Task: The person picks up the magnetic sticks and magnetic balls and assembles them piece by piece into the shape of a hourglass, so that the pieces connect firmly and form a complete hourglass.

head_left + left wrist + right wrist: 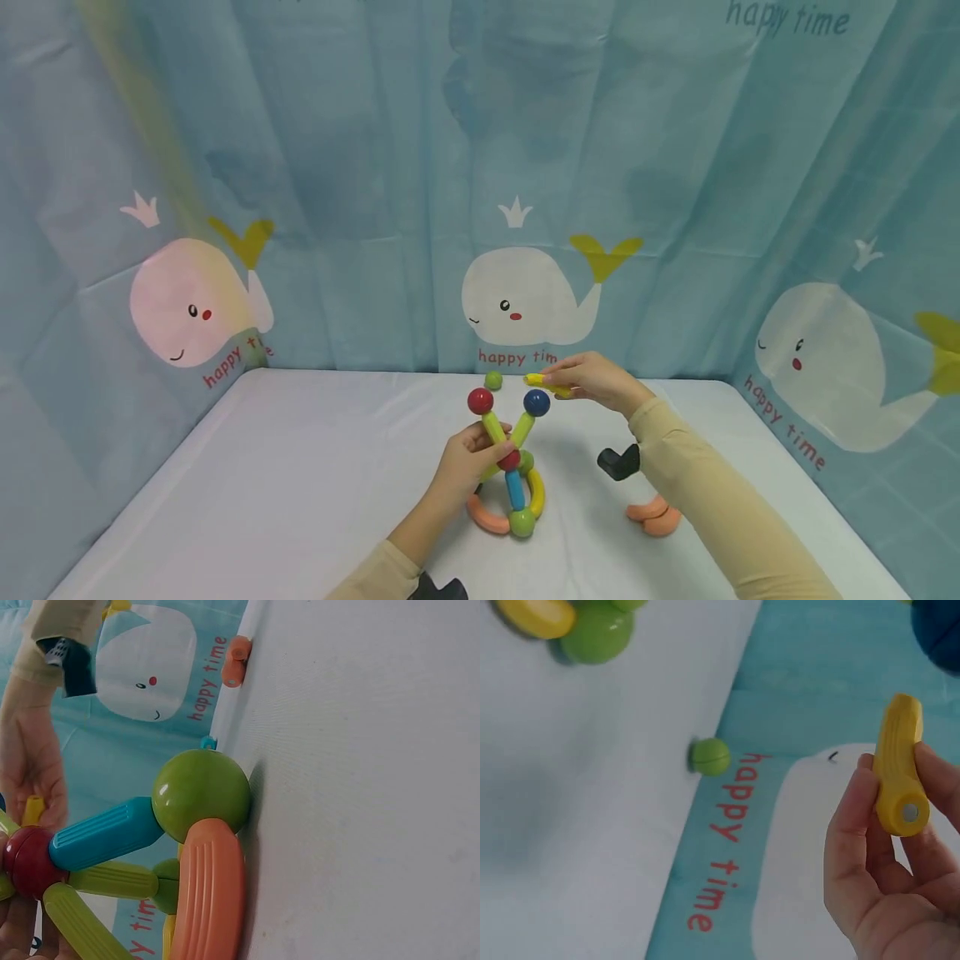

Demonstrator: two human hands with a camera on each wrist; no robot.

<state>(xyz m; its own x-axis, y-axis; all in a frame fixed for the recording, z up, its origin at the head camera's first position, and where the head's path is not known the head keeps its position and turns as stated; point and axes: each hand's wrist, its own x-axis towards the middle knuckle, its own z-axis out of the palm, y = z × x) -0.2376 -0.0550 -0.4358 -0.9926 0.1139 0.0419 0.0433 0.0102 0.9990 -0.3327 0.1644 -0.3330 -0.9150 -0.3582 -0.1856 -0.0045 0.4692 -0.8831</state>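
A figure of magnetic rods and balls stands on the white table. My left hand (463, 467) grips it around its middle red ball (36, 862). A blue rod (109, 832) slopes from that ball to a green ball (201, 795) in the base, beside a curved orange rod (206, 907) and a curved yellow rod (537, 493). Two lime rods rise in a V, topped by a red ball (481, 401) and a dark blue ball (537, 403). My right hand (600, 381) pinches a short yellow rod (900, 765), apart from the blue ball and beyond it.
A loose green ball (493, 381) lies by the table's back edge. Several curved orange pieces (654, 515) lie to the right, near the right sleeve (720, 492). A blue curtain (375, 167) with printed whales surrounds the table (315, 467).
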